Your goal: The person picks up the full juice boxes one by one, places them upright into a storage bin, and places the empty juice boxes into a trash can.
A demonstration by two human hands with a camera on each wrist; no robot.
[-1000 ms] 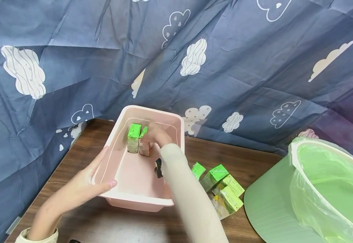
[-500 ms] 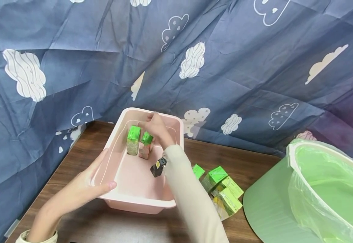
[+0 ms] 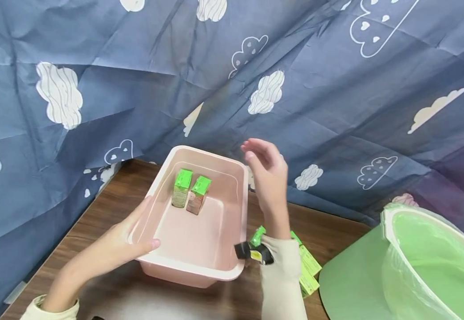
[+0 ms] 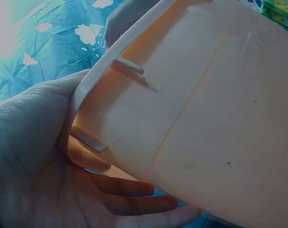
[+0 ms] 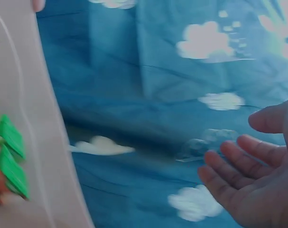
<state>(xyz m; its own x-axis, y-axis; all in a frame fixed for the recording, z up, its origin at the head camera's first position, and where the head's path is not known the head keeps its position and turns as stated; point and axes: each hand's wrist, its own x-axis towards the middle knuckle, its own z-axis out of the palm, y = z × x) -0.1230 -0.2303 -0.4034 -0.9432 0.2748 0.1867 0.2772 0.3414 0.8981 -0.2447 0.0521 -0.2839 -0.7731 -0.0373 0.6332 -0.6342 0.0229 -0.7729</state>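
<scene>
A pale pink plastic tub [image 3: 188,272] stands tilted toward me on the table. My left hand [image 3: 113,244] grips its left side near the front corner; in the left wrist view the thumb lies over the rim [image 4: 98,71] and the fingers spread along the outer wall. Two juice cartons with green tops, one carton [image 3: 181,189] on the left and a reddish-sided carton [image 3: 198,195] beside it, stand upright inside near the back left. Beyond the tub's right rim my right hand [image 3: 271,178] is raised, empty, its fingers loosely bent in the right wrist view.
Several more cartons [image 3: 308,262] with green and yellow-green tops stand right of the tub, partly hidden by my right forearm. A green trash bin [image 3: 355,266] with a clear liner is at the far right. A blue cloud-patterned cloth [image 3: 156,102] hangs behind the brown table [image 3: 108,204].
My right hand has let go of the reddish-sided carton inside the tub and moved up and right, out past the rim. My left hand keeps its grip on the tub.
</scene>
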